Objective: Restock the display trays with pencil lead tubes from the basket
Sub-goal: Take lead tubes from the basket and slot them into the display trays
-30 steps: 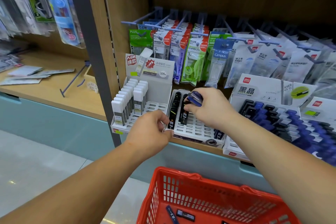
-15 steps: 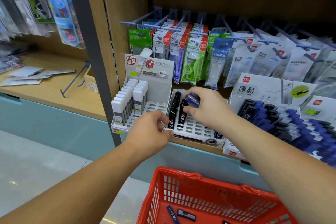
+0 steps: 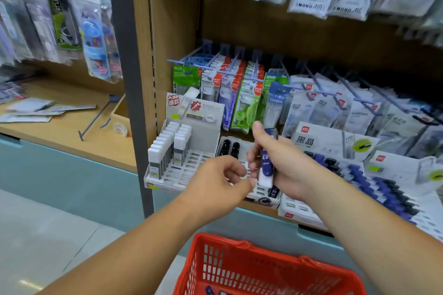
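**Blue tube raised off the middle tray, not yet slotted**

Head view: since a moment ago the right hand [image 3: 285, 167] has been lifted from the middle tray [image 3: 260, 193]. Its fingers are clenched round a blue lead tube [image 3: 265, 163], now held upright above that tray. The left hand [image 3: 221, 183] has been taken off the tray's front edge and brought to the tube's white lower end, fingers curled; whether they pinch it cannot be told. A slot is therefore judged yet to be filled. Counted: one tube seen in hand, two black tubes [image 3: 230, 147] at the tray's rear, two rows of white tubes [image 3: 171, 148] left of it, one red basket [image 3: 261, 268] below it.
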`<act>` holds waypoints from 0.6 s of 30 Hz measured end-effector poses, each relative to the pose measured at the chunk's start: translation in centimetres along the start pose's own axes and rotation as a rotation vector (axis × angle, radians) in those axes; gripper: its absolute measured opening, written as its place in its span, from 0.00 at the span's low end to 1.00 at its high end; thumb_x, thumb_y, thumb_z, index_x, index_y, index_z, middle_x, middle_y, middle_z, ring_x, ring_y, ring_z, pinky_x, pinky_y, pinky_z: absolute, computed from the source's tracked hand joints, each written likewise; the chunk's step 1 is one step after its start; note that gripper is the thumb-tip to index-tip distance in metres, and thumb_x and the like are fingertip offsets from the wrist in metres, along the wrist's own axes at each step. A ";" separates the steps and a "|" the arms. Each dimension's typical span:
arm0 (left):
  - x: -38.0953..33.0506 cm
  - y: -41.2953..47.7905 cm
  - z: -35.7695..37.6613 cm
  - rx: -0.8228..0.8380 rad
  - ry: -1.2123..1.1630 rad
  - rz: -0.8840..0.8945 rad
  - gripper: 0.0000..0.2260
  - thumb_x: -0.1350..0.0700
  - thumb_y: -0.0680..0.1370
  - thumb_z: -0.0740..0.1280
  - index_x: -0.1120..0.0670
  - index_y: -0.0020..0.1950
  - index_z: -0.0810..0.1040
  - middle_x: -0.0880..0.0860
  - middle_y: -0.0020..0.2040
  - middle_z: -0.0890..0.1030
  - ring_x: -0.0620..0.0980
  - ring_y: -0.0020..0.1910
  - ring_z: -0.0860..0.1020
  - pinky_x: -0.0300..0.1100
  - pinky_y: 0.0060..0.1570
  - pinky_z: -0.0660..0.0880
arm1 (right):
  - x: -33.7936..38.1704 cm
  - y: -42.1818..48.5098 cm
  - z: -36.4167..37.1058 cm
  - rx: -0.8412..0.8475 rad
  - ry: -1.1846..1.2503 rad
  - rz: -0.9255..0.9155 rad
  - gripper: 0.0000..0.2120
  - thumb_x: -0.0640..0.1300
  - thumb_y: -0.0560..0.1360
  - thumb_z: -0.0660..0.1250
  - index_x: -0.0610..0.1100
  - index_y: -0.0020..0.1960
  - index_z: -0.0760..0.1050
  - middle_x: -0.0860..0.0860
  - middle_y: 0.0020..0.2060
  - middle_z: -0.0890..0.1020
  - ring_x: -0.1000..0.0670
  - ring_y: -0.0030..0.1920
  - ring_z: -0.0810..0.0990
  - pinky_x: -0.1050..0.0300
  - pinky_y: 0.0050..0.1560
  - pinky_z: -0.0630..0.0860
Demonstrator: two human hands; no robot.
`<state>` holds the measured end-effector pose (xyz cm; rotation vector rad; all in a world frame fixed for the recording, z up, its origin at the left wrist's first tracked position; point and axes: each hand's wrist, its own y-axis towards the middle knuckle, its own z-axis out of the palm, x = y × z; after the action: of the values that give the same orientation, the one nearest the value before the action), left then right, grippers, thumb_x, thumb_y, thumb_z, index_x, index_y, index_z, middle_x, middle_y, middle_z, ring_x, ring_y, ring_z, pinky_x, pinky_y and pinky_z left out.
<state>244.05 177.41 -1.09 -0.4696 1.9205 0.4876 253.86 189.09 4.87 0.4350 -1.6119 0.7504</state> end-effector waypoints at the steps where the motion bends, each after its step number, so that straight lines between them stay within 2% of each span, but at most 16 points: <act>1: -0.8 -0.3 0.6 0.016 -0.085 -0.005 0.08 0.51 0.76 0.75 0.55 0.48 0.82 0.48 0.36 0.79 0.39 0.29 0.73 0.35 0.34 0.73 | 0.2 -0.6 -0.1 -0.002 0.066 0.020 0.23 0.61 0.79 0.66 0.41 0.43 0.76 0.43 0.37 0.81 0.47 0.34 0.78 0.50 0.37 0.77; 2: -1.5 -0.4 1.1 0.035 -0.145 -0.013 0.09 0.50 0.77 0.74 0.55 0.48 0.83 0.48 0.36 0.79 0.41 0.31 0.74 0.38 0.34 0.74 | 0.3 -1.3 -0.1 -0.014 0.125 0.037 0.24 0.62 0.78 0.66 0.39 0.48 0.78 0.43 0.41 0.83 0.46 0.38 0.80 0.45 0.44 0.81; 3: -2.1 -0.6 1.6 0.060 -0.187 -0.019 0.09 0.49 0.78 0.73 0.55 0.48 0.83 0.49 0.35 0.79 0.44 0.32 0.76 0.41 0.34 0.75 | 0.1 -1.8 -0.3 -0.037 0.168 0.046 0.26 0.63 0.77 0.67 0.37 0.53 0.78 0.43 0.44 0.83 0.44 0.42 0.81 0.38 0.55 0.82; 4: -2.5 -0.8 2.1 0.090 -0.214 -0.016 0.09 0.48 0.78 0.73 0.54 0.48 0.83 0.51 0.36 0.80 0.46 0.32 0.78 0.43 0.33 0.77 | -0.2 -2.4 -0.4 -0.062 0.213 0.060 0.28 0.64 0.75 0.68 0.38 0.53 0.79 0.43 0.45 0.83 0.43 0.44 0.81 0.33 0.62 0.79; 6: -3.3 -1.4 3.1 0.150 -0.251 -0.004 0.07 0.49 0.78 0.74 0.52 0.50 0.82 0.57 0.38 0.83 0.47 0.31 0.80 0.45 0.29 0.78 | -0.6 -3.6 -0.8 -0.095 0.279 0.094 0.24 0.65 0.73 0.69 0.42 0.47 0.78 0.45 0.43 0.84 0.43 0.39 0.84 0.31 0.64 0.76; 7: -3.6 -1.7 3.5 0.172 -0.274 -0.015 0.07 0.51 0.79 0.73 0.53 0.51 0.81 0.59 0.38 0.83 0.48 0.30 0.80 0.45 0.28 0.79 | -0.9 -4.0 -1.2 -0.104 0.306 0.102 0.24 0.65 0.73 0.69 0.43 0.45 0.77 0.45 0.42 0.85 0.43 0.37 0.84 0.31 0.63 0.77; 9: -4.1 -2.2 4.1 0.194 -0.306 -0.051 0.07 0.55 0.80 0.72 0.57 0.53 0.80 0.59 0.34 0.81 0.51 0.29 0.80 0.48 0.30 0.81 | -1.5 -4.8 -1.7 -0.109 0.349 0.108 0.25 0.67 0.72 0.69 0.43 0.47 0.78 0.45 0.43 0.85 0.42 0.38 0.85 0.39 0.48 0.82; 11: -4.1 -2.3 4.2 0.196 -0.290 -0.066 0.06 0.56 0.80 0.72 0.58 0.52 0.80 0.55 0.34 0.80 0.52 0.30 0.80 0.48 0.32 0.81 | -2.4 -5.1 -2.0 -0.116 0.372 0.102 0.31 0.67 0.72 0.68 0.39 0.55 0.78 0.42 0.47 0.84 0.39 0.42 0.86 0.49 0.35 0.79; 14: -3.5 -2.2 3.9 0.200 -0.294 -0.076 0.03 0.58 0.78 0.74 0.56 0.49 0.82 0.50 0.35 0.82 0.51 0.30 0.80 0.47 0.32 0.80 | -3.7 -4.9 -2.0 -0.127 0.400 0.056 0.35 0.66 0.75 0.66 0.35 0.64 0.74 0.36 0.55 0.83 0.36 0.45 0.86 0.47 0.34 0.80; 16: -3.0 -1.9 3.6 0.178 -0.305 -0.095 0.03 0.60 0.77 0.76 0.56 0.47 0.83 0.43 0.37 0.84 0.49 0.29 0.79 0.44 0.31 0.78 | -4.1 -4.4 -2.1 -0.117 0.316 -0.019 0.30 0.64 0.77 0.65 0.37 0.61 0.75 0.36 0.55 0.84 0.36 0.45 0.86 0.49 0.36 0.80; 18: -2.7 -1.5 3.1 0.148 -0.333 -0.119 0.06 0.63 0.74 0.77 0.60 0.48 0.83 0.44 0.39 0.85 0.47 0.29 0.77 0.44 0.31 0.76 | -4.3 -4.2 -2.2 -0.110 0.208 -0.089 0.24 0.64 0.76 0.64 0.43 0.55 0.77 0.41 0.50 0.86 0.43 0.41 0.86 0.51 0.38 0.80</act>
<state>248.26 178.10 0.10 -0.3773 1.5850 0.3208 259.08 187.00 1.77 0.3361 -1.4218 0.6156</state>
